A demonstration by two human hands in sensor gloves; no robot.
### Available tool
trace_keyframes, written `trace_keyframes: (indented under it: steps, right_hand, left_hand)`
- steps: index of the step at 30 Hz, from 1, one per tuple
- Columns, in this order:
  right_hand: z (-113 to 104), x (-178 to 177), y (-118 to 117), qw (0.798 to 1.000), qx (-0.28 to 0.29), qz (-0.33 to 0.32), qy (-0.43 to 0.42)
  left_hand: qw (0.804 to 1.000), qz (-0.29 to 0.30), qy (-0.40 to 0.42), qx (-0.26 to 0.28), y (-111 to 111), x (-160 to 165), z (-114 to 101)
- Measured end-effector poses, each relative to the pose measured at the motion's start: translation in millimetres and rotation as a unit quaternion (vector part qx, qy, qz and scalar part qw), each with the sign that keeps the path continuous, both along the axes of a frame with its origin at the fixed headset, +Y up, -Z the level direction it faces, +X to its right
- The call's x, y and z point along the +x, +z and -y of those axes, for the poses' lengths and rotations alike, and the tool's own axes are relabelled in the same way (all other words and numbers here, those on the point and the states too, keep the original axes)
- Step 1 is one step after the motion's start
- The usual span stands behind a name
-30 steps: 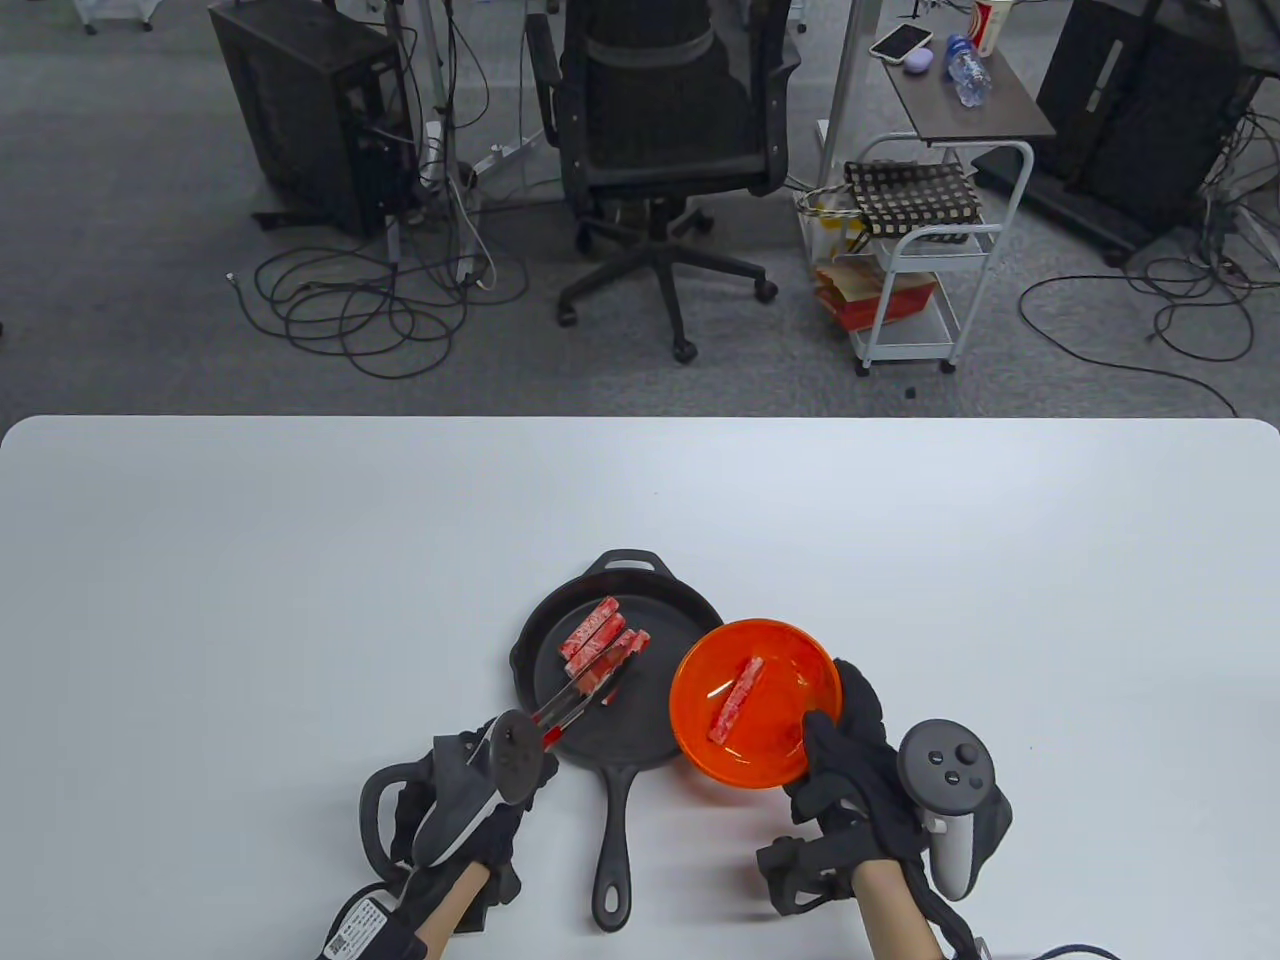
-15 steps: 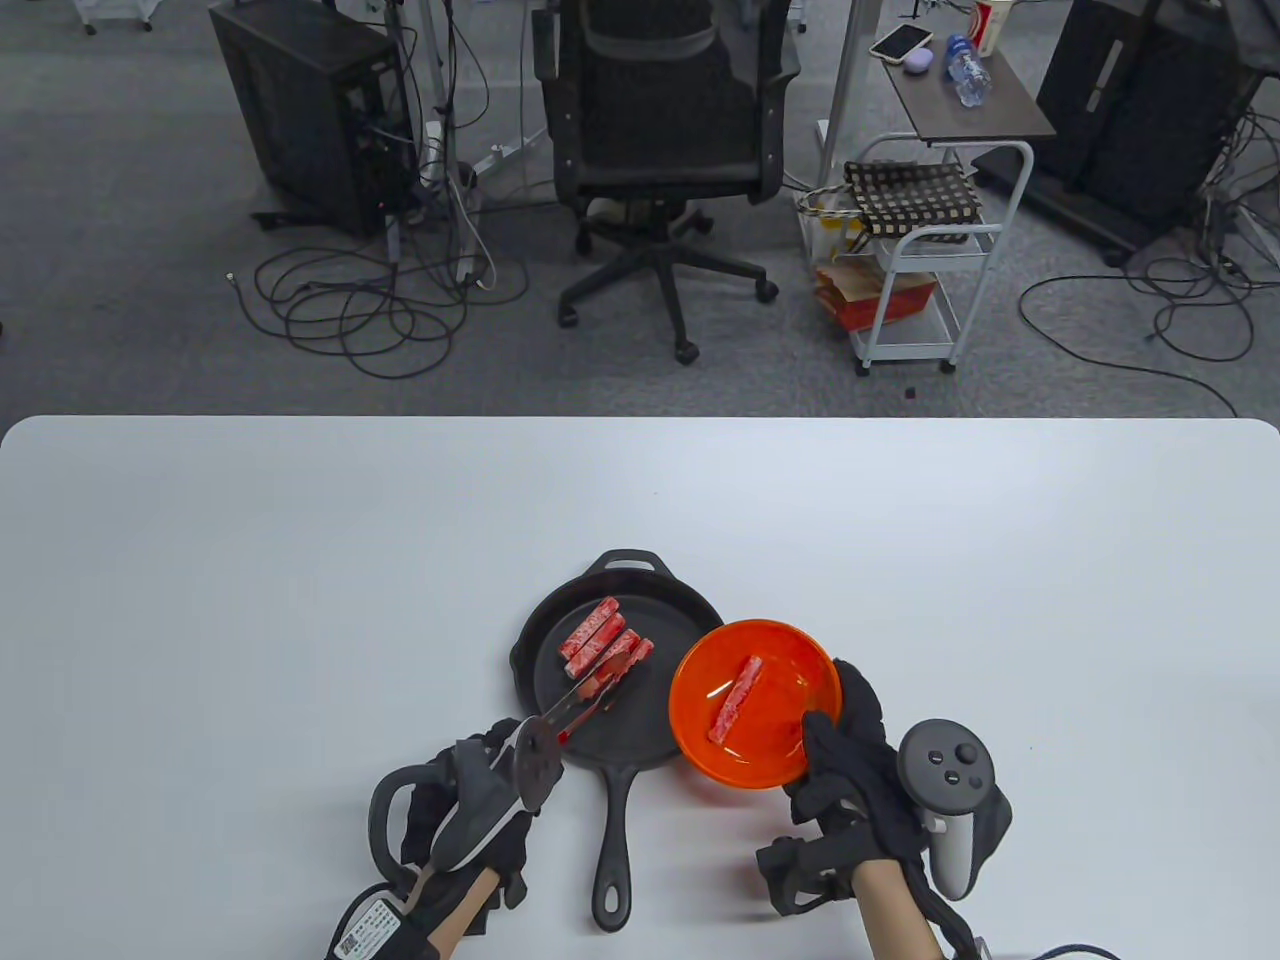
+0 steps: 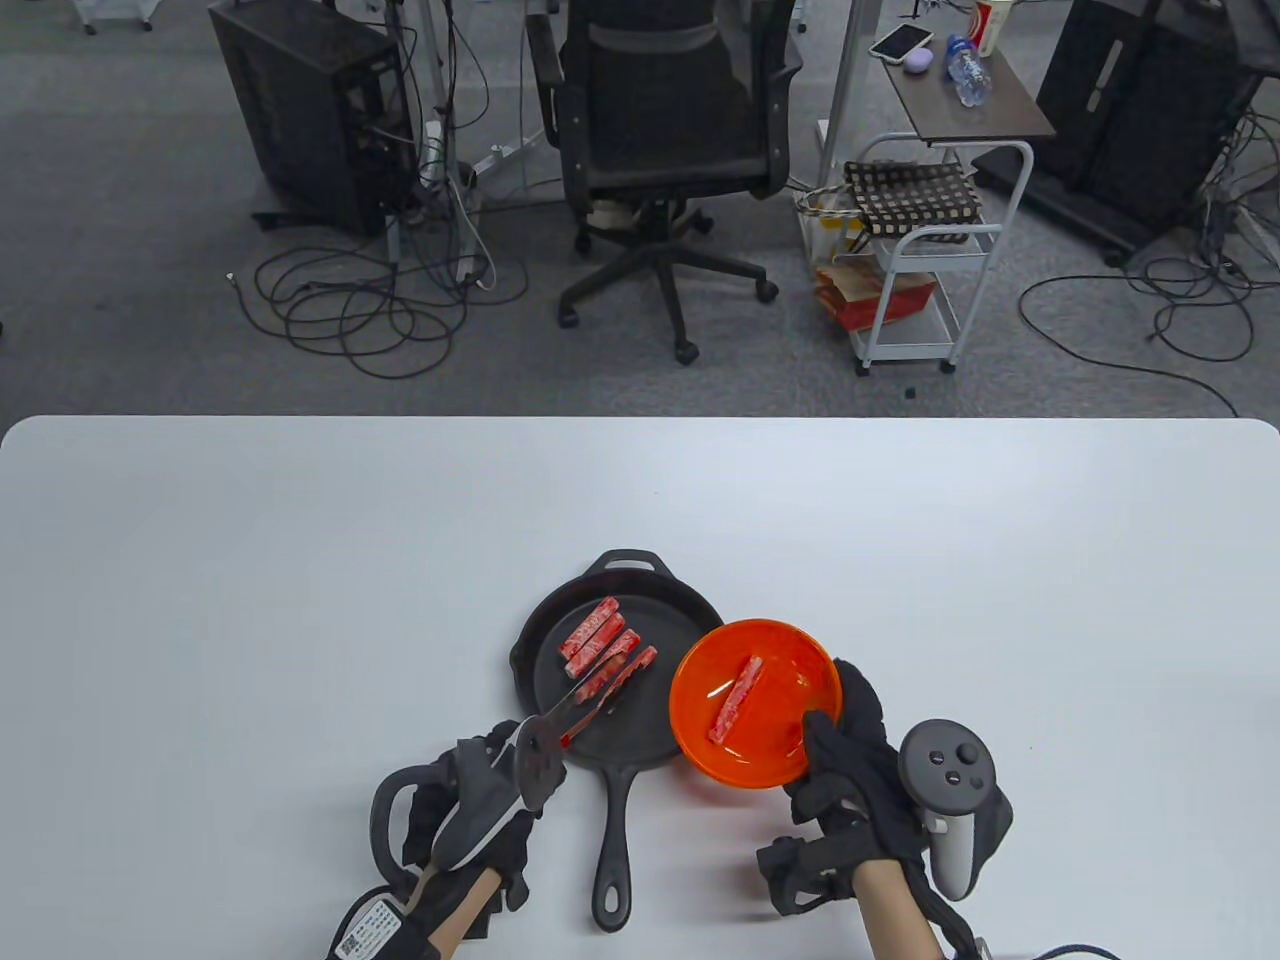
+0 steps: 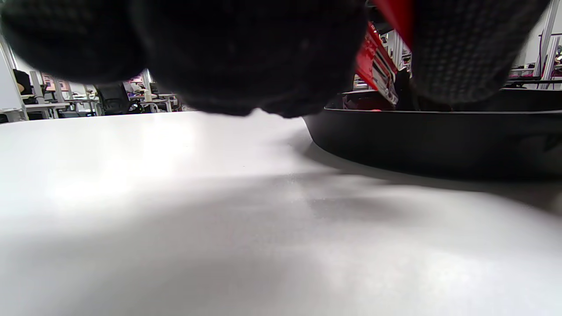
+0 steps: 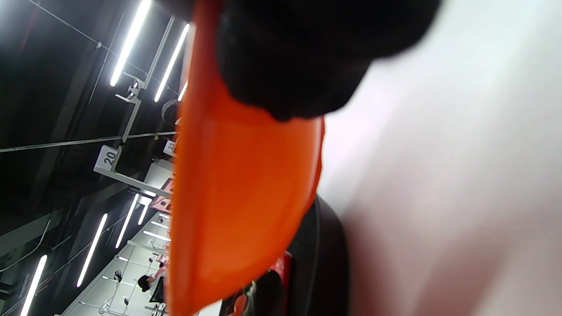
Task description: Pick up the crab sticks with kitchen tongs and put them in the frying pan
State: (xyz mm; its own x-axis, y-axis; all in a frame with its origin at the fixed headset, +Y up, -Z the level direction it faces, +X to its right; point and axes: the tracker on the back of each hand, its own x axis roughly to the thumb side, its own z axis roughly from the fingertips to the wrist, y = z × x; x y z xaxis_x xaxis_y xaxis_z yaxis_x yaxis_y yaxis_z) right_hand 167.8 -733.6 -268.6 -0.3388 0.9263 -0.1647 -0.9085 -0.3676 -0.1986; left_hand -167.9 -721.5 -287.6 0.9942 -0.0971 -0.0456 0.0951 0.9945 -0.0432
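Note:
The black cast-iron frying pan (image 3: 640,735) sits near the table's front, handle toward me; its wall (image 4: 439,136) fills the right of the left wrist view. Several red crab sticks (image 3: 598,630) lie in it. My left hand (image 3: 505,750) grips the metal and red kitchen tongs (image 3: 572,708) (image 4: 381,61), whose tips are over the pan beside the nearest stick (image 3: 630,668). My right hand (image 3: 843,720) holds the tilted orange bowl (image 3: 780,745) (image 5: 241,175) by its rim, just right of the pan. One crab stick (image 3: 738,698) lies in the bowl.
The white table (image 3: 300,600) stretches far to the left, right and back. Beyond its far edge stand an office chair (image 3: 665,150), a white trolley (image 3: 915,270) and cables on the floor.
My left hand has shifted a little right and toward me. The stick at the tongs' tips now lies slightly further right in the pan. The bowl and right hand stay put.

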Motion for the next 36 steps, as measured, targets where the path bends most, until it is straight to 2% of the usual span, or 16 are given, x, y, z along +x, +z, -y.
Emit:
trace_keyframes:
  steps: [11, 18, 22, 28, 36]
  right_hand:
    - [0, 0, 0, 1.0, 0.0, 0.0, 0.0]
    - [0, 0, 0, 1.0, 0.0, 0.0, 0.0]
    - [0, 0, 0, 1.0, 0.0, 0.0, 0.0]
    - [0, 1, 0, 1.0, 0.002, 0.003, 0.0]
    - [0, 0, 0, 1.0, 0.002, 0.0, 0.005]
  left_hand:
    - [1.0, 0.0, 0.018, 0.0, 1, -1, -3]
    - [0.997, 0.002, 0.061, 0.041, 9, -6, -18]
    - [0.993, 0.02, 0.098, 0.065, 15, -2, -26]
    - [0.988, 0.056, 0.103, 0.098, 27, 13, -32]
    - [0.985, 0.1, 0.105, 0.092, 37, 34, -33]
